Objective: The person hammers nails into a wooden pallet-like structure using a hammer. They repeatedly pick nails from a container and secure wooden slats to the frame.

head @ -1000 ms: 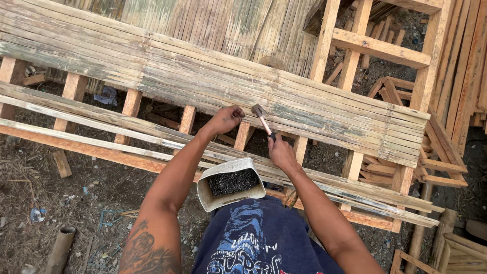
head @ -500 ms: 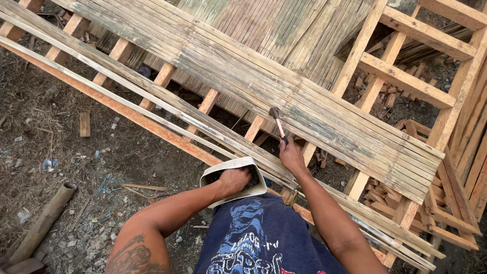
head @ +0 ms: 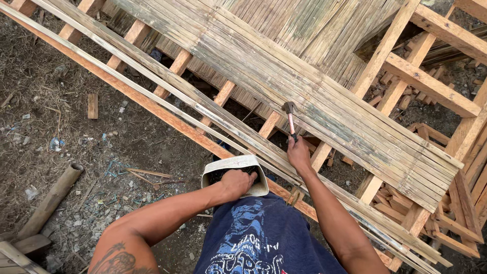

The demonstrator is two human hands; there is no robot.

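My right hand (head: 298, 155) grips the pink handle of a small hammer (head: 290, 117), its metal head resting against the flattened bamboo slat panel (head: 314, 96). My left hand (head: 237, 182) reaches into a white square container (head: 234, 165) at my waist, fingers curled inside over dark small contents. The container sits against the orange wooden rail (head: 167, 122) of the frame. Long thin bamboo strips (head: 152, 83) lie along that rail.
Wooden frame posts and cross pieces (head: 416, 81) stand under and right of the panel. Bare dirt with litter lies at left, with a bamboo pole (head: 50, 200) and a small wood block (head: 93, 105) on it. More stacked wood frames (head: 456, 218) sit at lower right.
My left hand left the panel and dropped into the white container. The right hand kept the hammer by the slats. The view shifted, tilting the panel diagonally.
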